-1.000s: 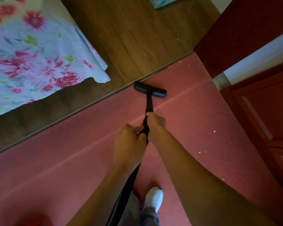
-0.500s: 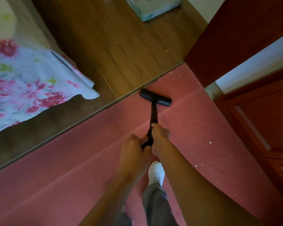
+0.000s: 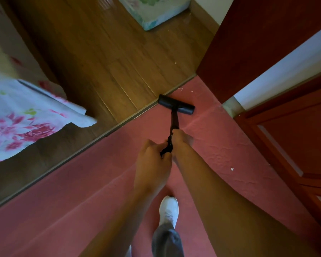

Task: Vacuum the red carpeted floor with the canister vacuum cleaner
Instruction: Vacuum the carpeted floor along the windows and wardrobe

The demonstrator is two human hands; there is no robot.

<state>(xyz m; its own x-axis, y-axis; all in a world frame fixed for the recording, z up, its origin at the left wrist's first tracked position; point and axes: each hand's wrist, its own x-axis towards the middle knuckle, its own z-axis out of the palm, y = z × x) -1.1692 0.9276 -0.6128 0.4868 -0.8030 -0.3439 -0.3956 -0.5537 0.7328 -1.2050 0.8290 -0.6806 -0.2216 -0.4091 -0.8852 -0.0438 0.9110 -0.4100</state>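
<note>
Both hands are wrapped tight around the black wand (image 3: 174, 125) here, left hand (image 3: 152, 160) lower down at the handle end and right hand (image 3: 181, 140) just above it, so there's decent control over the floor head (image 3: 176, 104). The head sits flat on the red carpet (image 3: 220, 145), its left end right up against the metal threshold strip (image 3: 100, 136) where the wooden floor (image 3: 109, 52) starts. The canister itself isn't in view, so I can't say where it's parked. My take for this bit: run the head along the strip instead of jabbing at it, keep it flat so the suction seals, and go slow, since edges like that hold grit. There are a few pale crumbs near the corner by the door frame (image 3: 230, 105) at (image 3: 180, 88), plus a white speck (image 3: 232, 169) off to the right, so I'd angle over to those next with overlapping passes. Watch the white shoe (image 3: 168, 208) directly behind the wand on the pull stroke, and don't clip the red door (image 3: 295, 136).
</note>
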